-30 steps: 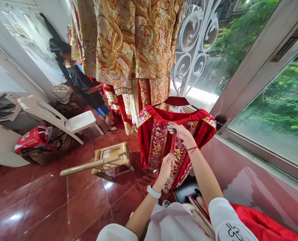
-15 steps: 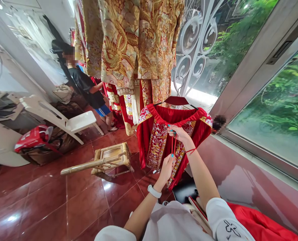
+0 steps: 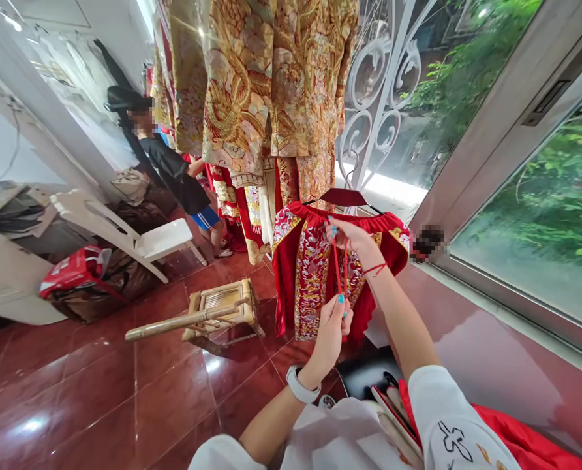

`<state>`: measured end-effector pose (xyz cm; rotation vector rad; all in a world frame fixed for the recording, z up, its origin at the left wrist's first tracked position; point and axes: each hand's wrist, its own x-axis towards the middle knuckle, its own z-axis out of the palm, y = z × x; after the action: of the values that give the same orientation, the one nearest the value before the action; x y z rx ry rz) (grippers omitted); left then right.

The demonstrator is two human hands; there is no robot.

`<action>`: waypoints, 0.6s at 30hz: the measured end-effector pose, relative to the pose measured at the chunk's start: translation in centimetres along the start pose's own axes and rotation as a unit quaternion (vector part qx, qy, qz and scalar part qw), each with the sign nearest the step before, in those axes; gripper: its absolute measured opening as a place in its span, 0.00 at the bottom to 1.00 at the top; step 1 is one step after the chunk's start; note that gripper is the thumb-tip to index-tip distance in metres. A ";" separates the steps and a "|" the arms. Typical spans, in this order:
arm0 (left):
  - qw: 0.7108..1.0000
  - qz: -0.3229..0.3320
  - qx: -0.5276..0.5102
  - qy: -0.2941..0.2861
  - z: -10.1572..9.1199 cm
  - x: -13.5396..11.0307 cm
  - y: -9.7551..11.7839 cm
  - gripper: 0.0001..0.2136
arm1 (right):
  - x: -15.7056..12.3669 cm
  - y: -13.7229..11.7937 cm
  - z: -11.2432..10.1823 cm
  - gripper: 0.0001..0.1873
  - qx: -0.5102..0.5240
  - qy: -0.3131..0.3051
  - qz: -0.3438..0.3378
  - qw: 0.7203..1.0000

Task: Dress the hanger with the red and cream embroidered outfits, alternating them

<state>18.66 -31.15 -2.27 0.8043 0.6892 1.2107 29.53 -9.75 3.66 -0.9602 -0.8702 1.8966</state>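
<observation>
A red embroidered skirt (image 3: 310,281) with a gathered waistband hangs from a dark hanger (image 3: 344,197) in front of me. Pinched in my right hand (image 3: 352,238), close against the waistband, is the upper part of a red drawstring (image 3: 337,264). Lower down, my left hand (image 3: 331,329) is closed on the drawstring's lower end, so two strands run taut between the hands. My right forearm covers part of the skirt's right side.
Gold embroidered garments (image 3: 242,91) hang above and behind the skirt. A bamboo chair (image 3: 222,310) lies on the tiled floor, left of a white chair (image 3: 164,238). At far left another person (image 3: 173,176) handles garments. A window (image 3: 540,215) lines the right side.
The waistband's front has risen and its opening no longer shows. My right hand has moved up slightly with the drawstring, whose strands look longer between my hands.
</observation>
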 end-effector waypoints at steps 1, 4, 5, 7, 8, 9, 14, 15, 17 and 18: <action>1.000 -0.010 0.006 0.004 -0.6 0.1 -0.5 0.30 | 0.0 0.6 0.0 0.10 -0.019 0.005 -0.003 1.000; 0.997 -0.052 0.050 0.021 -3.1 1.3 -2.3 0.33 | 0.1 2.4 -0.5 0.13 -0.048 0.018 -0.023 0.998; 0.995 -0.063 0.069 0.025 -4.1 1.8 -2.7 0.34 | 0.1 2.8 -0.7 0.14 -0.051 0.019 -0.027 0.998; 0.992 -0.071 0.105 0.025 -6.1 2.6 -3.2 0.34 | 0.3 3.0 -1.3 0.16 -0.058 0.020 -0.036 0.997; 0.990 -0.066 0.123 0.022 -7.2 2.8 -3.3 0.34 | 0.3 3.0 -1.5 0.17 -0.061 0.020 -0.038 0.997; 0.988 -0.059 0.141 0.016 -8.2 2.8 -3.4 0.33 | 0.3 2.9 -1.7 0.17 -0.064 0.020 -0.039 0.997; 0.980 -0.080 0.181 -0.008 -12.9 -0.8 -5.1 0.31 | 0.1 2.7 -2.0 0.12 -0.063 0.016 -0.037 0.997; 0.981 -0.088 0.172 0.008 -13.6 -2.0 -5.7 0.31 | 0.1 2.8 -1.9 0.12 -0.062 0.014 -0.035 0.997; 0.983 -0.095 0.145 0.055 -14.6 -4.1 -6.9 0.30 | 0.1 3.0 -1.8 0.11 -0.058 0.008 -0.030 0.998; 0.983 -0.096 0.136 0.076 -14.9 -4.8 -7.3 0.29 | 0.1 3.1 -1.7 0.11 -0.055 0.003 -0.028 0.998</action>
<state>9.25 -34.51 -16.36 0.8535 1.0500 1.0217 29.87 -10.58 0.21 -0.9967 -0.9956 1.8130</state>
